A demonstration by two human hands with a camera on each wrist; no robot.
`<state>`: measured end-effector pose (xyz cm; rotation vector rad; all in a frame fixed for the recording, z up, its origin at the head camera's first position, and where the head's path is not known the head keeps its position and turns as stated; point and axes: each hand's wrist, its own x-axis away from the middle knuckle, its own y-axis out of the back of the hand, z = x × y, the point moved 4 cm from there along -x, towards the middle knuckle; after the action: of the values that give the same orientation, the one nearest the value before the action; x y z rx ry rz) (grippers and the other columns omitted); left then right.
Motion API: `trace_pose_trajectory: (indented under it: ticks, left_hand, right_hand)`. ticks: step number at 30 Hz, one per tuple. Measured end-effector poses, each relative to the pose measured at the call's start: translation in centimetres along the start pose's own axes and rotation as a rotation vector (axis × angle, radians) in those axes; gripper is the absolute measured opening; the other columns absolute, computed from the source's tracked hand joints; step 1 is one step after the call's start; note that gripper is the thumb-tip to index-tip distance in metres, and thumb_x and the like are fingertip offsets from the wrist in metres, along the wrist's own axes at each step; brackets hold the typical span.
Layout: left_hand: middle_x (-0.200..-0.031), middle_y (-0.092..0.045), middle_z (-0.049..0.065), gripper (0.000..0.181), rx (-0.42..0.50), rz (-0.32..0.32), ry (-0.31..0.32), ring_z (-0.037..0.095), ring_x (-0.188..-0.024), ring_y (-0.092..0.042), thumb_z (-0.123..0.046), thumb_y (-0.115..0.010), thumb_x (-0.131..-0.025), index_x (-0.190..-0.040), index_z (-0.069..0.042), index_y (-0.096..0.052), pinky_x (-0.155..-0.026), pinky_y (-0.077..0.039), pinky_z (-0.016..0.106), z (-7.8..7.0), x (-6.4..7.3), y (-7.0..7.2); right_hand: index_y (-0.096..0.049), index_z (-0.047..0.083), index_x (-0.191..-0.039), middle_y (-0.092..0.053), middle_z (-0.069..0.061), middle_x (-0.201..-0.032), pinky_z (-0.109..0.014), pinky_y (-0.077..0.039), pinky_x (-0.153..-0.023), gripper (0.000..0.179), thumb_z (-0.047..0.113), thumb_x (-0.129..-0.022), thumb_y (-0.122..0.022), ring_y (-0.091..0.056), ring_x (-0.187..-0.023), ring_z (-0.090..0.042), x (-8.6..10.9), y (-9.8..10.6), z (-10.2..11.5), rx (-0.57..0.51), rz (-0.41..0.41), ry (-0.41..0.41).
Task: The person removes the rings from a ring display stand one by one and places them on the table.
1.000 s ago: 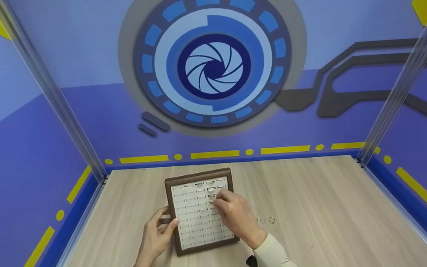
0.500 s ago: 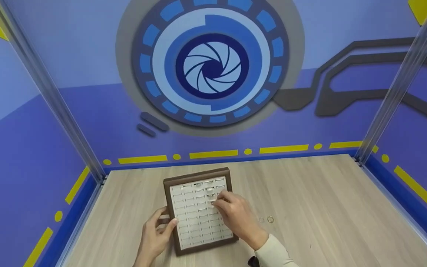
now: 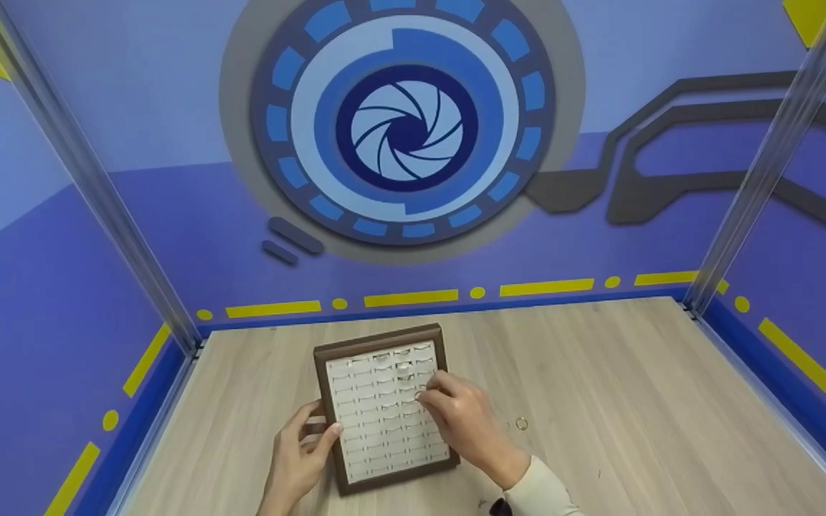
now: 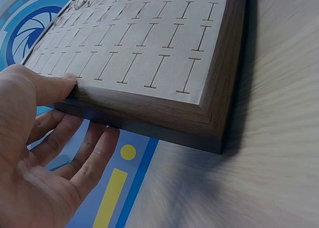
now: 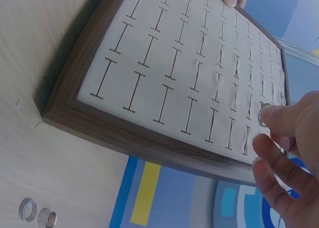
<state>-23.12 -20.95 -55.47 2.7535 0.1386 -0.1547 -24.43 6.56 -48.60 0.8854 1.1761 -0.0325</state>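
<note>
- With the left hand (image 3: pixel 297 453), I am gripping the tray (image 3: pixel 384 431) by its left edge: the thumb is pressing on the front rim and the half-extended fingers are supporting it from behind. This grip is probably steadying the tray against the other hand's push.
- The tray is standing tilted at the desk (image 3: pixel 635 401), presumably to present its slots (image 4: pixel 129 68) to both eye and hand. I cannot tell whether its lower edge is touching the desk.
- With the right hand (image 3: pixel 467 412), I am pinching a ring (image 5: pixel 260 115) between thumb and forefinger; the other fingers are bending loosely, likely to keep the working area visible.
- The ring is sitting at the right-hand slots, below the seated rings (image 3: pixel 404 370). I cannot confirm its depth.
- Two loose rings (image 5: pixel 28 209) are resting close together on the desk, right of the tray, apparently for easy reach.
</note>
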Motion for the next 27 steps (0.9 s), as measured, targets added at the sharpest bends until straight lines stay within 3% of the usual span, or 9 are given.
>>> trace_pose_trajectory:
  ticks: [15,27]
  left_hand:
    - [-0.128,-0.067,0.016,0.052,0.017,-0.012,-0.035,0.026,-0.105,-0.071,-0.025,-0.079,-0.099,-0.144,-0.006,-0.061,-0.087,-0.065,0.031,0.0,-0.2,0.2]
    - [-0.131,-0.067,0.016,0.052,0.011,-0.009,-0.012,0.027,-0.109,-0.071,-0.025,-0.078,-0.1,-0.145,-0.006,-0.06,-0.091,-0.066,0.035,0.0,0.0,0.1]
  right_hand:
    - [-0.077,0.008,-0.088,-0.065,0.003,-0.091,-0.019,-0.056,-0.066,0.02,-0.008,-0.082,-0.087,-0.062,-0.077,-0.008,1.8,1.6,-1.3,-0.085,0.077,-0.001]
    - [-0.076,0.008,-0.087,-0.064,0.004,-0.09,-0.014,-0.055,-0.067,0.022,-0.011,-0.081,-0.087,-0.063,-0.077,-0.005,4.1,2.3,-2.9,-0.133,0.066,0.004]
